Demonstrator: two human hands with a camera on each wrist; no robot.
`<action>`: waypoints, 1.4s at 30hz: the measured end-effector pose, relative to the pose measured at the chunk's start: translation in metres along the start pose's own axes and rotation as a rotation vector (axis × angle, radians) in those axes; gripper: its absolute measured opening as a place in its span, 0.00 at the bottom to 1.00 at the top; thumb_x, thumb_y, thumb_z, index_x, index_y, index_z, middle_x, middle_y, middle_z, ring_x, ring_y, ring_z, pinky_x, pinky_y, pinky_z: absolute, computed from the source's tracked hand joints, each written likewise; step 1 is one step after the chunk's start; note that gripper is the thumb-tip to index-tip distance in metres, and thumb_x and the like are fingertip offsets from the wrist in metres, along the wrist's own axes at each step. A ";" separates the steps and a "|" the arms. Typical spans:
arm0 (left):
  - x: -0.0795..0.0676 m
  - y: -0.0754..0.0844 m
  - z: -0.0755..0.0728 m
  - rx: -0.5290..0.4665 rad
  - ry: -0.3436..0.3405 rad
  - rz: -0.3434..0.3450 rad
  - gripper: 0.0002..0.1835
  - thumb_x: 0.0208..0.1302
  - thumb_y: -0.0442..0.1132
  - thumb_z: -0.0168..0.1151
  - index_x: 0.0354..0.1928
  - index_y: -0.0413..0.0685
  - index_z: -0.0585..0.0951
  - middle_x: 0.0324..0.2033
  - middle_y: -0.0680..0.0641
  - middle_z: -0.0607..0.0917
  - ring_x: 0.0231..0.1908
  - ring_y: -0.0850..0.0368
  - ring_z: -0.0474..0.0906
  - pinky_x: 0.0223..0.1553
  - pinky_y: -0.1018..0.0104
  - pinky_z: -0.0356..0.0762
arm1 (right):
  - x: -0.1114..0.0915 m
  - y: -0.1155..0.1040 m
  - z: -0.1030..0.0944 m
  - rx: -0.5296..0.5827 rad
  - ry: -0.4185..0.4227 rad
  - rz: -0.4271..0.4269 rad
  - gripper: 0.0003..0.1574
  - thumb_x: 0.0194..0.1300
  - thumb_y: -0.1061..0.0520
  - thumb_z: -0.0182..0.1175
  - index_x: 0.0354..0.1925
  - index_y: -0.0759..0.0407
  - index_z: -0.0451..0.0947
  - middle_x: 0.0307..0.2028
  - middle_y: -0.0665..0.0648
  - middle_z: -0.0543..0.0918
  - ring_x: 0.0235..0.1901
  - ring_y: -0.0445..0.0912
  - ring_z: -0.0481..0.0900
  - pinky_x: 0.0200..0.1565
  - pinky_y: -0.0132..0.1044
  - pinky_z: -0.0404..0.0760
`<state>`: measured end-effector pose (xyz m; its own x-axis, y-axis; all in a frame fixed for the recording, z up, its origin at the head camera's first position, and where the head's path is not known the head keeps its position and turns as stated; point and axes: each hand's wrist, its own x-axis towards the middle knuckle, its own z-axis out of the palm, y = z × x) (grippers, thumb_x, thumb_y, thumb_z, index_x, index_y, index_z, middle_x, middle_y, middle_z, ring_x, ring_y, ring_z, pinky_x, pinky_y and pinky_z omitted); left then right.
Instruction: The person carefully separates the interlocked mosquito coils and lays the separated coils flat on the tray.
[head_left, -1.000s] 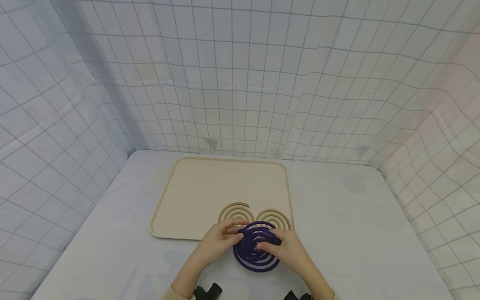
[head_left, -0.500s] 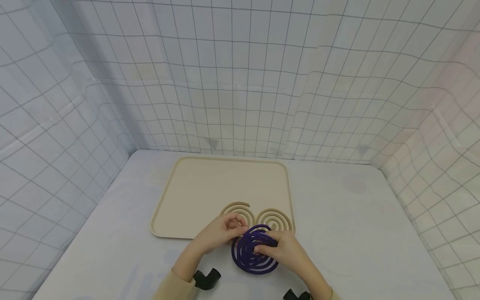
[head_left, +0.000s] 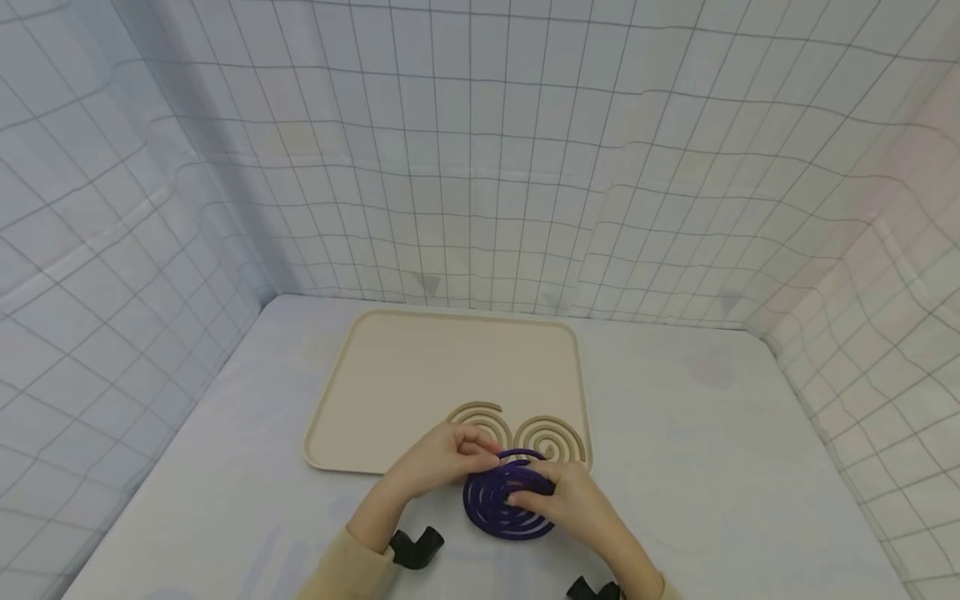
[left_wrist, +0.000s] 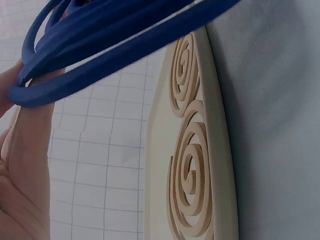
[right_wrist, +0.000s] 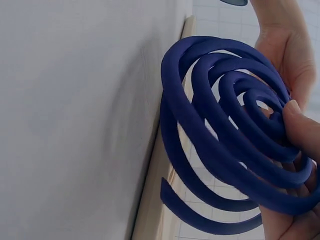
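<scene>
In the head view a pair of dark blue-purple mosquito coils [head_left: 491, 504], layered together, is held over the tray's near edge. My left hand [head_left: 438, 458] pinches the outer turn at the upper left between thumb and fingers. From the other side, my right hand [head_left: 573, 502] grips the coils, thumb near the centre and fingers behind. Seen from the right wrist, the spirals of the coils [right_wrist: 235, 115] overlap and spread apart, with one loose end hanging. Two tan mosquito coils [head_left: 550, 437] lie side by side on the beige tray [head_left: 450, 358].
The tray lies on a white-covered table [head_left: 675, 433]. Grid-patterned curtains [head_left: 480, 167] surround the back and both sides. A black fitting [head_left: 417, 547] sits at the left wrist, another [head_left: 592, 589] at the right.
My left hand has shifted slightly up and right along the coils' rim. The blue-purple coils tilted and spread a little, then drew closer together; the right hand keeps its hold.
</scene>
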<state>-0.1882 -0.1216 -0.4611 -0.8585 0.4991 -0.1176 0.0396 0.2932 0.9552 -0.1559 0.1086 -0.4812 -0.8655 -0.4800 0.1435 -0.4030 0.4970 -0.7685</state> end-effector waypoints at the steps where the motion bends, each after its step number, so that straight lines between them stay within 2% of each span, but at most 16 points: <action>1: 0.001 0.001 0.000 0.007 0.005 -0.002 0.13 0.63 0.40 0.66 0.46 0.39 0.85 0.38 0.43 0.90 0.37 0.63 0.84 0.40 0.76 0.79 | 0.000 0.000 0.001 -0.021 0.009 -0.011 0.10 0.59 0.51 0.71 0.37 0.54 0.85 0.33 0.49 0.89 0.33 0.34 0.82 0.36 0.29 0.82; 5: 0.005 0.003 0.001 0.032 0.016 -0.002 0.13 0.63 0.40 0.67 0.45 0.40 0.86 0.36 0.44 0.90 0.35 0.64 0.84 0.37 0.76 0.80 | 0.001 -0.002 0.003 -0.120 0.055 -0.051 0.11 0.57 0.54 0.72 0.38 0.54 0.84 0.35 0.50 0.89 0.37 0.39 0.85 0.39 0.32 0.84; 9: 0.009 0.003 0.003 0.072 -0.008 0.027 0.12 0.63 0.39 0.67 0.45 0.40 0.86 0.37 0.43 0.90 0.35 0.64 0.84 0.36 0.75 0.81 | 0.002 -0.002 0.005 -0.169 0.065 -0.090 0.08 0.57 0.53 0.72 0.34 0.54 0.84 0.32 0.48 0.88 0.34 0.36 0.82 0.37 0.31 0.82; 11: 0.010 0.002 0.004 0.092 -0.014 0.038 0.11 0.64 0.39 0.67 0.45 0.41 0.86 0.38 0.43 0.90 0.36 0.63 0.84 0.35 0.76 0.81 | 0.003 0.000 0.005 -0.148 0.046 -0.092 0.07 0.58 0.53 0.71 0.33 0.54 0.84 0.31 0.47 0.87 0.33 0.33 0.80 0.36 0.30 0.82; 16: 0.010 -0.006 0.003 0.120 0.007 0.074 0.12 0.64 0.41 0.66 0.46 0.43 0.87 0.41 0.44 0.89 0.39 0.60 0.85 0.39 0.76 0.81 | 0.003 0.007 0.003 -0.060 0.011 -0.028 0.08 0.59 0.51 0.70 0.35 0.53 0.85 0.32 0.47 0.88 0.33 0.31 0.79 0.36 0.29 0.82; 20: 0.007 -0.012 -0.001 0.112 -0.048 0.096 0.16 0.67 0.41 0.63 0.54 0.42 0.84 0.44 0.43 0.89 0.43 0.60 0.85 0.45 0.75 0.80 | 0.004 0.011 0.004 -0.027 0.032 0.008 0.09 0.58 0.50 0.71 0.34 0.53 0.86 0.31 0.48 0.88 0.31 0.31 0.77 0.35 0.29 0.81; 24: 0.004 -0.014 -0.004 0.082 -0.124 0.049 0.19 0.69 0.39 0.60 0.59 0.40 0.79 0.47 0.44 0.88 0.42 0.65 0.81 0.46 0.75 0.78 | 0.004 0.013 0.005 -0.005 0.047 0.002 0.09 0.56 0.51 0.72 0.32 0.55 0.86 0.30 0.49 0.87 0.30 0.30 0.75 0.33 0.28 0.80; 28: 0.006 -0.010 -0.004 0.088 -0.124 -0.011 0.18 0.66 0.40 0.62 0.55 0.39 0.82 0.41 0.47 0.88 0.35 0.65 0.77 0.38 0.74 0.77 | 0.006 0.012 0.003 -0.014 0.009 -0.027 0.10 0.55 0.51 0.72 0.33 0.55 0.86 0.30 0.50 0.88 0.30 0.30 0.76 0.33 0.27 0.79; 31: 0.010 -0.007 -0.005 0.066 -0.136 -0.067 0.17 0.64 0.41 0.63 0.51 0.40 0.84 0.40 0.49 0.87 0.33 0.64 0.76 0.34 0.72 0.77 | 0.007 0.009 0.001 -0.020 -0.040 -0.039 0.10 0.56 0.50 0.72 0.33 0.54 0.85 0.29 0.48 0.87 0.29 0.30 0.74 0.31 0.27 0.78; 34: 0.012 -0.009 -0.007 -0.048 -0.179 -0.126 0.18 0.65 0.40 0.63 0.53 0.37 0.83 0.45 0.46 0.87 0.38 0.62 0.81 0.37 0.68 0.83 | 0.008 0.008 -0.001 0.000 -0.079 -0.038 0.11 0.56 0.50 0.72 0.33 0.54 0.84 0.29 0.47 0.86 0.28 0.29 0.73 0.30 0.26 0.77; 38: 0.012 -0.017 -0.009 -0.187 -0.208 -0.175 0.20 0.67 0.38 0.61 0.57 0.33 0.79 0.45 0.44 0.87 0.40 0.60 0.85 0.42 0.65 0.85 | 0.009 0.010 -0.002 0.023 -0.112 -0.025 0.10 0.58 0.49 0.70 0.33 0.54 0.84 0.27 0.46 0.84 0.27 0.29 0.71 0.29 0.25 0.76; 42: 0.010 -0.024 -0.008 -0.239 -0.201 -0.185 0.20 0.68 0.37 0.61 0.58 0.32 0.78 0.41 0.46 0.88 0.38 0.61 0.85 0.41 0.66 0.85 | 0.009 0.016 -0.003 0.112 -0.152 0.033 0.10 0.62 0.51 0.68 0.32 0.57 0.85 0.24 0.48 0.84 0.25 0.30 0.73 0.28 0.25 0.75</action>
<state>-0.2017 -0.1299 -0.4829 -0.7212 0.6131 -0.3224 -0.2477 0.2064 0.9466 -0.1712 0.1146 -0.4903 -0.8192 -0.5728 0.0279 -0.3322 0.4344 -0.8372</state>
